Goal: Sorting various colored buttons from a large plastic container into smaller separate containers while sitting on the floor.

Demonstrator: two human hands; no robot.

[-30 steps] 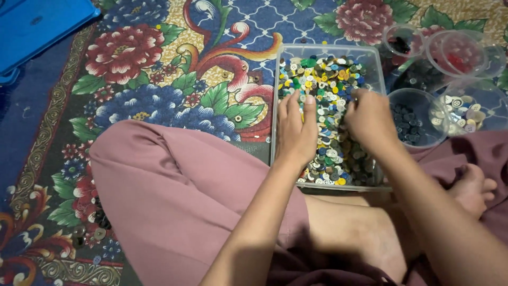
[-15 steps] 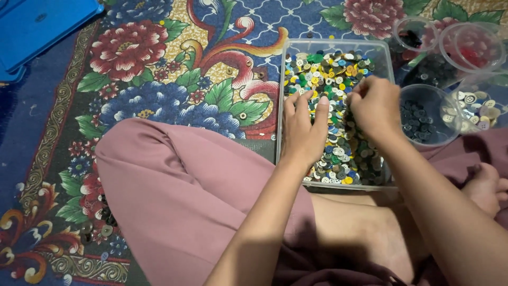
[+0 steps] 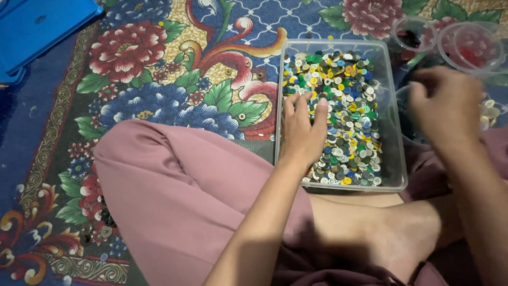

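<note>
Now the left hand (image 3: 302, 130) rests flat, fingers together, on the buttons (image 3: 346, 114) in the clear tray (image 3: 394, 143). Right of the tray, the blurred right hand (image 3: 447, 108) hovers; its grip I cannot tell. Better to pick one button at a time.

The buttons (image 3: 346, 114) are a mix of yellow, green, blue, white and grey in a clear tray (image 3: 394, 159). The rug (image 3: 159, 69) shows red and blue flowers with green leaves. The trousers (image 3: 180, 201) are dusty pink.

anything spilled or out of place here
A few loose buttons lie on the carpet by the knee, away from the clear tub that holds the rest. Nothing else stands out.
</note>
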